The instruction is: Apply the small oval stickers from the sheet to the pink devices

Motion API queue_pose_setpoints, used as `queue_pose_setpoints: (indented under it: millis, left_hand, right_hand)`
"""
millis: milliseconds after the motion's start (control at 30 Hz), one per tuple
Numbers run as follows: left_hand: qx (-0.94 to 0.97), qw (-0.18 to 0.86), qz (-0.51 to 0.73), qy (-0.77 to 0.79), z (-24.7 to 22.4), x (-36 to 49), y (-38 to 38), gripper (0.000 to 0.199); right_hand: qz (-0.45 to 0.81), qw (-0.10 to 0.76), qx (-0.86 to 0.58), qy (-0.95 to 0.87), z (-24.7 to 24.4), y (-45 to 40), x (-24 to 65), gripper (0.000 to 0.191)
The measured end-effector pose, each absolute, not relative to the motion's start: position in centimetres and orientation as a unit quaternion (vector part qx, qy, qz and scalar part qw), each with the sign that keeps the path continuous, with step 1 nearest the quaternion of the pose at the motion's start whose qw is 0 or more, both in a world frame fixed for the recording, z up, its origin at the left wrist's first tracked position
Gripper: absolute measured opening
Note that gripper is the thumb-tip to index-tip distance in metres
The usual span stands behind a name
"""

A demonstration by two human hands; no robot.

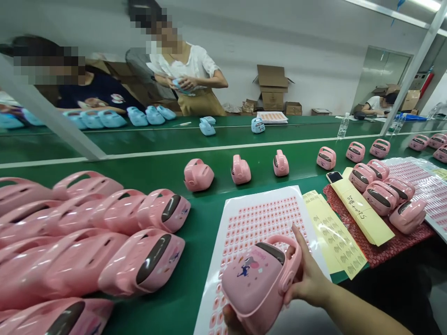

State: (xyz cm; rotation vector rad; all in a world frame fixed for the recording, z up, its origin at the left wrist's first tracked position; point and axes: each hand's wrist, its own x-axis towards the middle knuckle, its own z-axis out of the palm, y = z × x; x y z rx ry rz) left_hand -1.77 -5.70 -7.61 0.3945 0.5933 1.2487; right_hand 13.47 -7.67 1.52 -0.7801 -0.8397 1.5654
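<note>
A pink plastic case (249, 284) with a carry handle, a dark oval window and a printed cartoon is tilted above the sticker sheet. My right hand (309, 274) is closed on its handle side, thumb low and fingers behind the handle. Only some fingers of my left hand (230, 318) show, pressed to the case's lower left; the rest is cut off or hidden behind it. Beneath lies a white sheet of small red-and-pink stickers (240, 223). Left of it, rows of similar pink cases (143, 263) crowd the green table.
More pink cases (199, 175) stand along the green belt. Yellow sticker sheets (331, 232), a phone (334, 177) and red bubble wrap (375, 249) lie right. Across the belt, a person in white (195, 65) holds a blue case; another person (94, 90) sits beside several blue ones.
</note>
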Motion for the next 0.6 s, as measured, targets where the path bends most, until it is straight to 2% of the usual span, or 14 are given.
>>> queue_pose_setpoints:
  millis: [133,267,333,400,433,500,533,600]
  left_hand:
    - [0.195,0.744,0.566,0.297,-5.7,-0.4,-3.9,0.077]
    - [0.291,0.752,0.516,0.288,-1.9,1.9,-0.7,0.078]
    - [0.325,0.748,0.498,0.295,-0.8,3.4,1.0,0.071]
    - [0.364,0.718,0.486,0.340,-0.7,4.8,2.5,0.063]
    - [0.390,0.693,0.479,0.371,-1.0,5.3,3.0,0.060]
    - [0.453,0.640,0.459,0.417,-1.9,5.8,3.6,0.054]
    - [0.491,0.620,0.443,0.422,-2.3,5.8,3.8,0.048]
    - [0.566,0.597,0.407,0.396,-3.1,5.7,3.8,0.035]
  right_hand:
    - [0.619,0.623,-0.375,-0.296,1.5,-6.3,14.5,0.128]
    - [0.567,0.626,-0.471,-0.255,3.0,-3.7,17.4,0.097]
    - [0.489,0.647,-0.511,-0.287,4.4,-2.0,19.6,0.083]
    - [0.350,0.652,-0.564,-0.366,5.6,0.2,22.1,0.075]
    - [0.266,0.625,-0.607,-0.413,6.2,1.5,23.3,0.072]
    - [0.116,0.515,-0.702,-0.478,6.9,4.8,25.7,0.069]
    - [0.065,0.447,-0.747,-0.487,7.1,6.8,26.7,0.067]
    - [0.031,0.403,-0.777,-0.482,7.2,11.0,28.2,0.062]
